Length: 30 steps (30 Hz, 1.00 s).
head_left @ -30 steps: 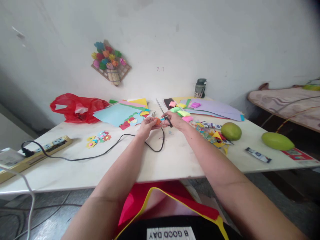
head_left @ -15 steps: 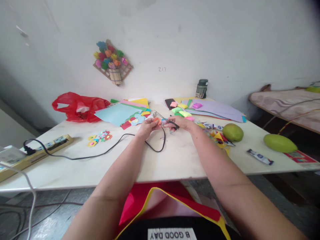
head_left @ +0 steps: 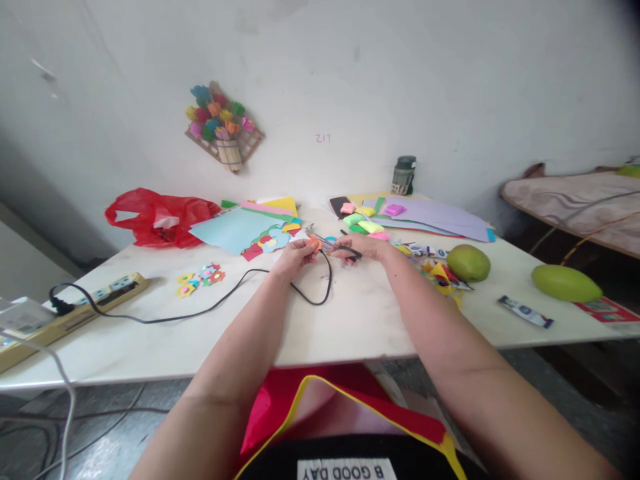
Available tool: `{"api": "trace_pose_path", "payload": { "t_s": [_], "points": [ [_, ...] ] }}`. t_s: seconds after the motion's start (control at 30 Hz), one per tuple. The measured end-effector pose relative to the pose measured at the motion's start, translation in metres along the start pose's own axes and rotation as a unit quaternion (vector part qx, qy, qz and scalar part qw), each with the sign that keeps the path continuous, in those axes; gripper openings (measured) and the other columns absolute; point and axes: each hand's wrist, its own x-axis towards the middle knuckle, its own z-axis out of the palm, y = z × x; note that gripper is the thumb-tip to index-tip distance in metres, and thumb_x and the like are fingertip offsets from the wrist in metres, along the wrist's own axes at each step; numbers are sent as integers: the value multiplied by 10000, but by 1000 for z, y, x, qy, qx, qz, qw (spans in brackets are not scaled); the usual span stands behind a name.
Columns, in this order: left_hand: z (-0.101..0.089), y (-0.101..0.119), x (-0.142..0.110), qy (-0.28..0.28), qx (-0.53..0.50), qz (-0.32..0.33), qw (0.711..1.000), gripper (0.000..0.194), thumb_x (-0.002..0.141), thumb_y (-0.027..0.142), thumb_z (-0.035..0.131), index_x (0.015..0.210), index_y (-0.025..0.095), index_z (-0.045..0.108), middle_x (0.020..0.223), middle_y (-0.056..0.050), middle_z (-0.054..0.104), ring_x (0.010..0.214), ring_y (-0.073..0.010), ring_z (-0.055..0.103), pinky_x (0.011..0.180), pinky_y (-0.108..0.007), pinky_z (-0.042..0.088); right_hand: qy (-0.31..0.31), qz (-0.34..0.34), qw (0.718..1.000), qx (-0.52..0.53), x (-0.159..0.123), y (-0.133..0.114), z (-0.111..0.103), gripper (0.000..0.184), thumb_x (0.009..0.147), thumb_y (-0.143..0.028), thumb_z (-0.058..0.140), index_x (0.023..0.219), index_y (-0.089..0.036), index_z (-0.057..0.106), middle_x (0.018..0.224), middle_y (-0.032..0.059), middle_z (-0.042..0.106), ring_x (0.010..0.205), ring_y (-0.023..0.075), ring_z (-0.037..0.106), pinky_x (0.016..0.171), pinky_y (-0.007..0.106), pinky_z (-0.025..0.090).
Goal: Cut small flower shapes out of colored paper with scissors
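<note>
My left hand [head_left: 300, 256] is closed, its fingertips pinching a small piece of orange paper [head_left: 315, 243] at the middle of the table. Black-handled scissors [head_left: 351, 252] are gripped in my right hand [head_left: 367, 247]. Their blades point left toward the orange paper, and I cannot tell whether they touch it. A black cord [head_left: 327, 283] loops on the tabletop just below both hands. Paper cut-outs [head_left: 267, 243] in several colours lie left of the hands. Farther left are small paper flowers [head_left: 200, 279].
A power strip [head_left: 80, 317] and red plastic bag [head_left: 155, 217] stand left. Coloured sheets [head_left: 225, 230], soft clay packs [head_left: 367, 227], a phone [head_left: 339, 205] and a bottle [head_left: 404, 175] line the back. Right are paper scraps [head_left: 441, 273], two green fruits [head_left: 469, 262] and a tube [head_left: 526, 311].
My right hand and the scissors have shifted slightly to the right, a little away from my left hand. The orange paper stays pinched in my left fingers.
</note>
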Motion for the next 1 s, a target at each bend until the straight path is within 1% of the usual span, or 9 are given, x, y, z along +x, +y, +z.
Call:
{"api": "trace_pose_path", "payload": {
  "t_s": [0.1,0.2,0.37,0.47,0.6,0.73,0.83,1.0],
  "points": [
    [-1,0,0,-8,2,0,1000,335,582,360,805,678,127,583,565,13,558,482,-57,509,489,-180,420,-3,-2,1000,-12,1,2,-1,303,675,-360,753,871,-138,686,543,-4,620,446,93,566,397,170,420],
    [-1,0,-1,-16,3,-6,1000,324,609,357,791,728,124,600,607,1,590,485,-55,522,489,-177,433,-11,-8,1000,-24,2,4,-2,316,690,-380,740,891,-145,672,572,0,632,451,94,571,402,174,418],
    [0,1,-1,-23,2,-11,1000,342,627,366,779,755,115,585,686,-27,644,496,-71,565,506,-196,463,-13,0,1000,-26,2,2,1,292,700,-404,727,820,-149,651,574,-1,626,443,92,561,387,175,388],
    [1,1,0,-19,-1,-10,1000,361,605,356,793,737,115,559,674,-22,640,509,-79,580,524,-204,473,-14,9,1000,-12,1,0,2,283,704,-396,724,818,-151,643,568,-6,621,437,87,551,376,173,366],
    [2,2,-1,-16,-1,-10,1000,361,588,334,802,715,118,542,645,-6,621,499,-75,571,519,-202,463,-31,11,999,-28,2,1,1,260,736,-379,692,827,-144,627,597,0,636,450,76,550,385,168,352],
    [1,2,0,-10,1,-1,1000,336,605,320,784,727,118,546,659,-3,618,490,-62,552,511,-193,448,-45,-5,998,-42,2,3,-1,301,755,-431,661,819,-142,607,634,5,646,472,70,550,409,173,362],
    [0,1,1,-8,-2,-4,1000,320,609,312,779,727,117,555,661,-1,614,494,-62,550,512,-193,446,-48,-1,998,-44,1,-1,0,309,762,-443,653,798,-142,593,635,6,642,472,66,542,410,173,358],
    [0,1,1,-6,-1,-8,1000,302,615,303,774,729,112,569,661,-6,612,498,-63,549,513,-195,447,-34,27,998,-47,-4,-12,4,277,762,-397,672,740,-138,576,589,0,619,451,62,524,407,171,362]
  ]
}}
